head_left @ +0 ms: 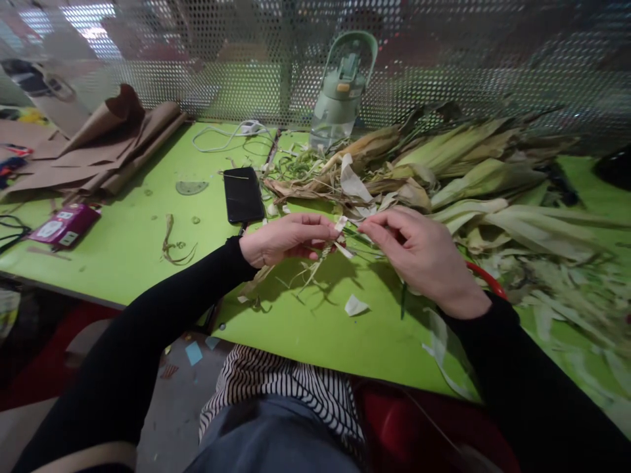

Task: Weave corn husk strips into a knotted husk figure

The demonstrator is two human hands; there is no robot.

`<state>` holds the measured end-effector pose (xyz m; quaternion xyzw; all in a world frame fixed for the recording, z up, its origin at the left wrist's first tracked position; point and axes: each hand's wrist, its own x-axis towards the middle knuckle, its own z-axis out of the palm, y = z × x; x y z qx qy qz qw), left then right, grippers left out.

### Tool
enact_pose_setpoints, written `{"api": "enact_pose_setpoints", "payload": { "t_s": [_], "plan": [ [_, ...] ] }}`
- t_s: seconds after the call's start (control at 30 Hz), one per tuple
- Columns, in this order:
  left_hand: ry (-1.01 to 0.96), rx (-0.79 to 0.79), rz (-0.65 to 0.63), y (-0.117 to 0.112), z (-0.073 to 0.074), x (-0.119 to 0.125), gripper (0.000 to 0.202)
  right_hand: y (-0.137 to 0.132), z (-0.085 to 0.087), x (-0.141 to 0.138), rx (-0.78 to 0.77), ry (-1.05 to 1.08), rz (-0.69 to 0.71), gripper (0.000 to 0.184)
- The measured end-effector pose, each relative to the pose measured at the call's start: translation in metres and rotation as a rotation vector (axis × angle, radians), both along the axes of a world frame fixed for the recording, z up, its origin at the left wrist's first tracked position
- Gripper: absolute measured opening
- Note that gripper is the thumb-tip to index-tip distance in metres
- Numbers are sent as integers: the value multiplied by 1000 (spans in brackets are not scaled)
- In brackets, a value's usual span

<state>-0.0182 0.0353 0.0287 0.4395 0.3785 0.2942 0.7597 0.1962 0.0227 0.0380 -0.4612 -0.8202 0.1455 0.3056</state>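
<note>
My left hand [300, 236] is closed, pinching a small bundle of pale corn husk strips [324, 255] between thumb and fingers. Loose ends dangle below it over the green table. To its right, my right hand [411, 246] has thumb and forefinger pressed together at the end of a thin green strand that runs towards the bundle. Whether it grips that strand or another strip is too small to make out. A scrap of pale husk [355, 305] lies on the table below the hands. Behind my right hand are piled corn husks [463, 157].
A black phone [243, 195] lies left of the husks, near a green protractor [191, 188]. A bottle [340, 98] stands at the perforated screen [236, 59]. Brown paper [113, 141] and a purple packet [66, 226] are at left. Red scissor-like handle [487, 279] shows beside my right wrist.
</note>
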Motion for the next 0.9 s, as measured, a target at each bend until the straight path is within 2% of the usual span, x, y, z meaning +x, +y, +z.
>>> {"api": "enact_pose_setpoints", "payload": {
  "t_s": [0.1, 0.17, 0.37, 0.6, 0.83, 0.9],
  "plan": [
    [3, 8, 1, 0, 1, -1, 8, -1, -4, -4, -131, 6, 97, 28],
    [7, 19, 3, 0, 0, -1, 8, -3, -6, -7, -162, -5, 126, 23],
    [38, 115, 3, 3, -6, -1, 11, -5, -1, -8, 49, -33, 62, 17],
    [107, 180, -31, 3, -11, 0, 6, -2, -2, -6, 240, -114, 150, 13],
    [293, 400, -83, -5, -10, 7, 13, -1, -4, -3, 276, -175, 210, 18],
    [307, 418, -70, -6, -9, 8, 12, -2, -2, -2, 262, -162, 234, 16]
  ]
}}
